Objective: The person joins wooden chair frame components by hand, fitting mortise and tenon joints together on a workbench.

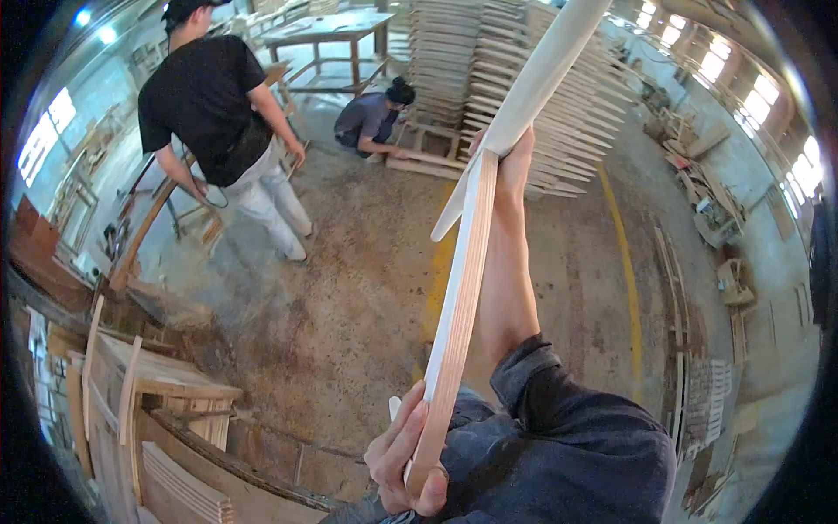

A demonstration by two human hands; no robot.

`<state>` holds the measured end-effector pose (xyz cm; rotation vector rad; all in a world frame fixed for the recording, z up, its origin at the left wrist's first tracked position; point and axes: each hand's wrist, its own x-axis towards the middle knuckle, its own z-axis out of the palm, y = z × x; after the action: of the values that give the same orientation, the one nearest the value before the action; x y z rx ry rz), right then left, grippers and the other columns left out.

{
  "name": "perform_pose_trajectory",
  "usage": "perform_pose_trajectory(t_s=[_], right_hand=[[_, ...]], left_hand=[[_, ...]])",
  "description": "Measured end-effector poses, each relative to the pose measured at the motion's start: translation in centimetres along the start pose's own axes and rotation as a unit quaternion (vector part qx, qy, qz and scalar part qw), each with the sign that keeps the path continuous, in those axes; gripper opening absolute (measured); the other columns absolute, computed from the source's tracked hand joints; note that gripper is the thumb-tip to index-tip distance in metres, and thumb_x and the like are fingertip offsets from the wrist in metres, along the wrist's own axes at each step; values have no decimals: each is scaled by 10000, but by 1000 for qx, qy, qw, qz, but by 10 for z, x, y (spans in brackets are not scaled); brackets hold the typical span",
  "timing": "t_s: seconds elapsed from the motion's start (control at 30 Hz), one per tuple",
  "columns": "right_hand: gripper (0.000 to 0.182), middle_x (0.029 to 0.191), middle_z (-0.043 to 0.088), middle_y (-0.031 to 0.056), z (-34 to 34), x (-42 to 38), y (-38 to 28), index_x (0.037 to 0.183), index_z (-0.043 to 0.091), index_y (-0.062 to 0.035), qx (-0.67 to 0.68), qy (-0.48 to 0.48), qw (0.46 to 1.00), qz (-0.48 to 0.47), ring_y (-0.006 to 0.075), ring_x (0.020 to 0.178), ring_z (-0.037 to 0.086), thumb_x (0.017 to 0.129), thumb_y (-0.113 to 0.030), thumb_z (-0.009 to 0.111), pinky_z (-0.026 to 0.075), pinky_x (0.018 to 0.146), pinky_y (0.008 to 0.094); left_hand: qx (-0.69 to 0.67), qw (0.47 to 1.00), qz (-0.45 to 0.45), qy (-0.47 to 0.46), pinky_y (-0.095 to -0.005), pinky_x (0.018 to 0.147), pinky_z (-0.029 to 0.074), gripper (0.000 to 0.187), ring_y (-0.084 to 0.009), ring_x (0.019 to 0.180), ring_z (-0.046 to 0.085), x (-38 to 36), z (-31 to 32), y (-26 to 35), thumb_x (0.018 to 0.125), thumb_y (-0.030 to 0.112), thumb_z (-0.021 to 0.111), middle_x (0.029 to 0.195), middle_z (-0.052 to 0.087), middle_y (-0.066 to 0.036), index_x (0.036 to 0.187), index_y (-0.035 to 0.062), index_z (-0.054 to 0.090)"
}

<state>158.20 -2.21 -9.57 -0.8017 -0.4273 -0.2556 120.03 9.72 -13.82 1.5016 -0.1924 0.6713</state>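
Observation:
I hold a pale wooden furniture part [465,306]. It has a long flat bar with layered edge grain, which meets a rounded, tapering piece [546,74] at its far end. My left hand [406,458] is closed around the bar's near end, low in view, fingers on one side and thumb on the other. With the arm stretched out, my right hand [518,162] grips the part near the joint. Some of its fingers are hidden behind the wood. A narrow tip of the rounded piece [447,214] points down to the left of the joint.
Tall stacks of wooden pieces [559,131] stand ahead. A person in a black shirt [205,113] stands at left; another person [367,118] crouches by a wooden frame [428,164]. A wooden cabinet-like structure [175,384] is at lower left. Scrap wood [711,205] lies along the right wall.

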Motion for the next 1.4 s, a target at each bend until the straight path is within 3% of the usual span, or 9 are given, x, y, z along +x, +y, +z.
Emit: perform_pose_trajectory(t_s=[0.3,0.5,0.57,0.83,1.07,1.3,1.33,1.37,1.4], right_hand=[[404,831,554,80,-37,65,107,1172,439,-74,-59,57,997,17,205,680,598,1000,-428,349,516,559,332],[394,759,611,110,-123,80,121,956,529,-28,-206,82,974,-47,226,666,619,955,-410,434,516,554,351],[428,735,635,129,-150,72,120,860,581,-19,-191,62,979,-22,239,648,635,908,-444,564,524,551,381],[416,755,621,121,-135,21,163,858,569,-28,-187,122,967,126,266,669,620,930,-421,455,508,604,378],[568,806,620,117,-26,-22,262,920,550,-41,-200,123,945,228,266,744,635,936,-583,383,513,697,411],[619,818,607,85,170,-39,401,955,539,-57,-192,-217,925,246,224,783,609,930,-648,356,495,719,370],[700,993,608,122,215,-38,424,1132,521,-34,-220,-245,917,224,255,948,593,932,-668,303,469,844,381],[775,1253,514,156,317,-58,425,1361,394,-29,-262,-77,932,236,287,1151,505,933,-667,290,378,1005,395],[820,1411,379,158,348,-49,443,1474,224,-44,-228,-209,917,253,313,1266,413,937,-660,290,272,1095,424]], left_hand=[[33,994,-100,7,-305,552,554,780,-297,777,681,98,-39,-54,788,577,556,1189,546,-366,1310,-2,525],[5,976,-169,-134,-387,869,508,704,-398,1035,639,198,-67,-132,752,491,553,1188,585,-307,1195,-53,604],[-1,970,-182,-161,-388,880,501,742,-392,1047,634,218,-74,-157,749,545,554,1193,586,-298,1183,-53,612],[-50,934,-335,-110,-401,878,496,950,-358,1040,633,241,-146,-192,691,781,531,1084,644,-268,1062,-83,662],[-76,929,-351,91,-363,803,525,927,-299,946,661,195,-283,-184,678,768,539,1031,670,-235,1008,-87,681],[-58,939,-262,214,-343,698,539,983,-210,803,667,125,-449,-114,672,820,509,985,686,-186,1025,-82,675],[-67,930,-256,254,-343,671,541,992,-209,785,665,114,-469,-104,672,829,502,971,685,-187,1040,-76,671],[-85,929,-177,315,-330,630,542,977,-233,762,665,105,-483,-87,715,799,491,987,663,-223,1109,-86,616],[-51,908,-134,394,-346,615,543,960,-252,756,662,87,-499,-77,749,778,467,998,647,-244,1134,-95,574]])
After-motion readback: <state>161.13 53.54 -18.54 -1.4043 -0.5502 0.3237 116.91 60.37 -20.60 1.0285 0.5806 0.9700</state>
